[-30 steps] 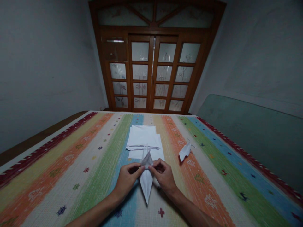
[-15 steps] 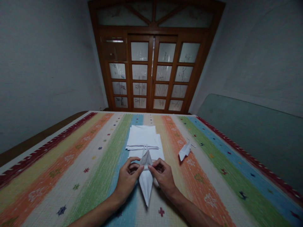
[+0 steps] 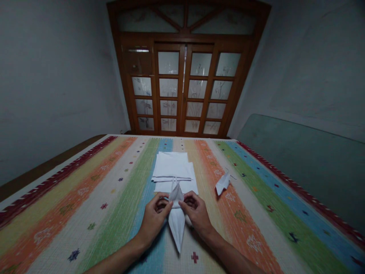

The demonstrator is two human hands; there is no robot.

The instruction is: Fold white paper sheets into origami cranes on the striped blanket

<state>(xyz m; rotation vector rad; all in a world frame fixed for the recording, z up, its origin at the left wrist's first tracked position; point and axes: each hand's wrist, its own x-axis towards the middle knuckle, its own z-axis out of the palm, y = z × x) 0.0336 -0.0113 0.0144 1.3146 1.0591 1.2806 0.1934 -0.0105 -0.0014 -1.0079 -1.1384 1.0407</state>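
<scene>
A white folded paper crane (image 3: 176,224) is held between my hands, its long pointed flap towards me and its thin tips pointing away. My left hand (image 3: 155,213) pinches its left edge at the middle with thumb and fingers. On the opposite edge, my right hand (image 3: 196,213) grips it the same way. Just beyond the hands lies a stack of white paper sheets (image 3: 172,163), partly covered by the crane's far tips. Another folded paper crane (image 3: 222,183) rests on its side to the right of the stack.
A striped, patterned tablecloth (image 3: 114,205) covers the table. A pale green panel (image 3: 299,152) stands along the right side. Behind the table's far edge are wooden doors with glass panes (image 3: 182,87), between plain walls.
The near flap of the crane has shifted slightly towards me and to the right. Both hands keep their pinch in nearly the same place.
</scene>
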